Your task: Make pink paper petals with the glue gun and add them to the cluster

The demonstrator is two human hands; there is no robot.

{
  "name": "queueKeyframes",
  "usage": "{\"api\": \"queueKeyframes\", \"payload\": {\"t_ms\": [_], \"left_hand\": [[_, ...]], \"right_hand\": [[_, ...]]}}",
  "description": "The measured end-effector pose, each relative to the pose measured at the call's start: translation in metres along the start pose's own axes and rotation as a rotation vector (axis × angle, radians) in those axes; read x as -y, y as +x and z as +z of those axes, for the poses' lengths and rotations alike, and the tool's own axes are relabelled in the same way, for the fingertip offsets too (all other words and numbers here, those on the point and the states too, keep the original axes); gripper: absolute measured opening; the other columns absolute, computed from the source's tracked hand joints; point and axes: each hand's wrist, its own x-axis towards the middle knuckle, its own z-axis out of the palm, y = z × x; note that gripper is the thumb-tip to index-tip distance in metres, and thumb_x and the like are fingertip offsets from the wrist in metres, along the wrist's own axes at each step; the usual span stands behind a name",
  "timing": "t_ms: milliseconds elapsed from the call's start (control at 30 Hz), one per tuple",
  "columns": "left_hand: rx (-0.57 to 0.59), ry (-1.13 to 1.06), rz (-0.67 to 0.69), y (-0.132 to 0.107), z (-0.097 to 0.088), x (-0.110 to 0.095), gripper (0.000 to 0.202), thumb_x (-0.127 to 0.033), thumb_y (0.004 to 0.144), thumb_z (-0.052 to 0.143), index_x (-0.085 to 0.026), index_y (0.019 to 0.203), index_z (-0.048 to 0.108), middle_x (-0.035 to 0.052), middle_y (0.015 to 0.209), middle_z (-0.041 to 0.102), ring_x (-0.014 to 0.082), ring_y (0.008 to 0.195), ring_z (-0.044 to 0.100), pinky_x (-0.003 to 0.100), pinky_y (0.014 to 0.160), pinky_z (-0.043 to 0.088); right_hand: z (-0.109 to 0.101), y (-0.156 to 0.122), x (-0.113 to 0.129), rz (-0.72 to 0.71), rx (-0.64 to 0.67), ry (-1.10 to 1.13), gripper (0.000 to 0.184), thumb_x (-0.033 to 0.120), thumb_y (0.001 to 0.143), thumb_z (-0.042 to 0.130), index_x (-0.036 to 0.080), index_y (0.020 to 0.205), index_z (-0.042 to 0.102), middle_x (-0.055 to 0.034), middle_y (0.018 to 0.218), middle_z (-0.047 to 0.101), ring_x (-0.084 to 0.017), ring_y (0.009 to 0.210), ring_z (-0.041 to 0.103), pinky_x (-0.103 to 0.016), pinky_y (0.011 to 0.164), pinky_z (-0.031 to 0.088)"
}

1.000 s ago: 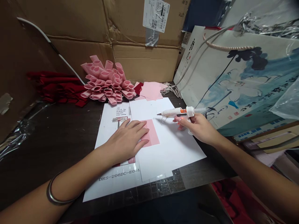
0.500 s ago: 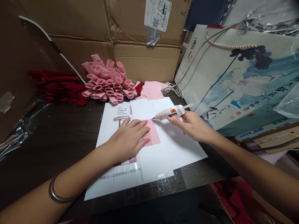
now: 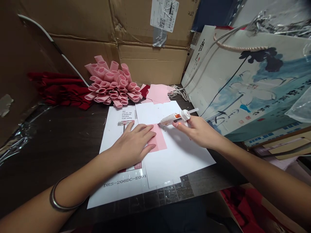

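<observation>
My left hand (image 3: 136,140) lies flat with fingers stretched out over the left part of a pink sheet (image 3: 159,140), which rests on white paper (image 3: 184,155). Wrapped round the handle of a white hot glue gun (image 3: 173,118) is my right hand (image 3: 198,131). The gun's nozzle points left and meets the top edge of the pink sheet, close to my left fingertips. A glue stick pokes out of the gun's rear, and a small orange light glows near my right thumb. Part of the pink sheet is hidden under my left hand.
Behind the paper stand rolled pink tubes (image 3: 113,82), with dark red folded pieces (image 3: 60,92) to their left. Loose pink sheets (image 3: 159,94) lie beside metal clips (image 3: 182,94). A cardboard box (image 3: 150,64) closes off the back; a painted paper bag (image 3: 252,84) stands right.
The glue gun has shifted very slightly left along the pink sheet's top edge, with my right hand moving along. My left hand stays in place.
</observation>
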Motion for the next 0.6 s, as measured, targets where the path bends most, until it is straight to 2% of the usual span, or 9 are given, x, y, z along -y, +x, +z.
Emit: {"api": "queueKeyframes", "payload": {"t_ms": [200,333,467,600], "left_hand": [[0.022,-0.006,-0.003,0.0003,-0.0016,-0.0011,0.034,-0.036,0.097,0.046,-0.015,0.120,0.060,0.0141,0.134,0.056,0.0316,0.121,0.050,0.060,0.106,0.028],[0.023,-0.005,-0.005,-0.0001,-0.0018,-0.0008,0.033,-0.036,0.097,0.046,-0.016,0.119,0.060,0.0142,0.134,0.056,0.0317,0.120,0.050,0.059,0.105,0.029],[0.027,-0.006,-0.012,0.0002,-0.0010,-0.0005,0.034,-0.036,0.097,0.046,-0.016,0.120,0.060,0.0133,0.135,0.056,0.0315,0.121,0.049,0.058,0.106,0.029],[0.024,-0.006,-0.015,0.0013,-0.0006,-0.0008,0.034,-0.036,0.097,0.046,-0.016,0.120,0.060,0.0128,0.136,0.055,0.0311,0.123,0.049,0.058,0.106,0.029]], "right_hand": [[0.0007,0.0006,0.0044,0.078,0.022,-0.079,0.040,0.052,0.094,0.046,0.019,0.106,0.066,-0.0053,0.078,0.066,-0.022,0.072,0.060,-0.035,0.065,0.043],[0.0018,-0.0004,0.0061,0.084,-0.001,-0.122,0.039,0.052,0.094,0.046,0.019,0.095,0.066,-0.0034,0.069,0.062,-0.019,0.062,0.055,-0.032,0.057,0.038],[0.0016,-0.0005,0.0082,0.057,-0.004,-0.129,0.035,0.048,0.094,0.047,0.018,0.092,0.065,-0.0033,0.071,0.062,-0.017,0.061,0.053,-0.031,0.057,0.036],[0.0002,0.0003,0.0106,0.101,0.014,-0.179,0.038,0.051,0.093,0.045,0.018,0.084,0.062,-0.0006,0.063,0.054,-0.015,0.055,0.046,-0.029,0.053,0.032]]}}
